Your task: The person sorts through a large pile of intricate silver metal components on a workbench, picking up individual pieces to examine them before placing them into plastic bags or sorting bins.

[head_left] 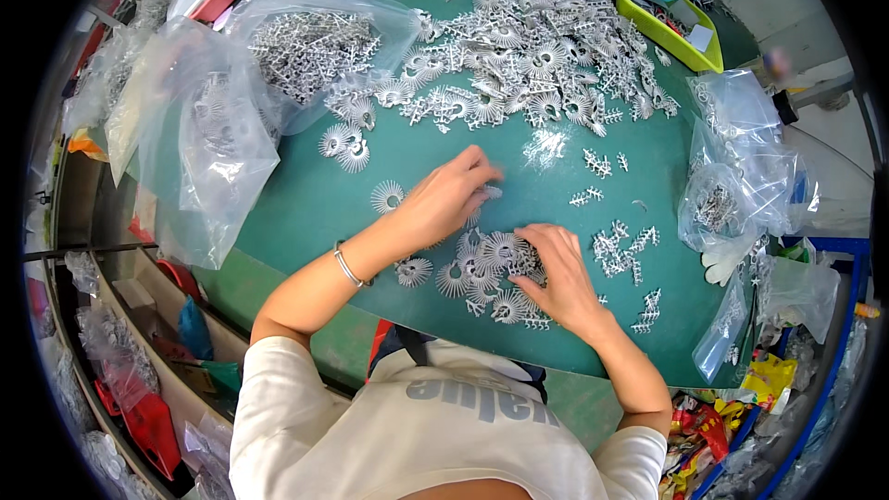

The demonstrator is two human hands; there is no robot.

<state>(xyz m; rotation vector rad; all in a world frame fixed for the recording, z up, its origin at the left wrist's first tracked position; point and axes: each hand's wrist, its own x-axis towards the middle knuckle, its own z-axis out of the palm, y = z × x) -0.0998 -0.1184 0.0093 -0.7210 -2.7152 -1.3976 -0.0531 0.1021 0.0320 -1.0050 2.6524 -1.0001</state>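
Note:
On the green table, my left hand (452,193) is closed in a pinch, with a small silver-grey piece (492,192) at its fingertips; the fingertips are slightly blurred. My right hand (563,278) curls its thumb and fingers around the right side of a small heap of silver-grey pieces (482,264). That heap mixes round, fan-like spiny pieces with branched, fishbone-like ones. Under my left wrist lies a round spiny piece (413,270), and another round spiny piece (387,196) rests left of that hand.
A large pile of similar pieces (546,56) covers the table's far side. Clear plastic bags with pieces (315,56) lie at far left, more bags (736,167) at right. Branched pieces (625,248) lie right of my right hand. A lime-green basket (667,28) stands at far right.

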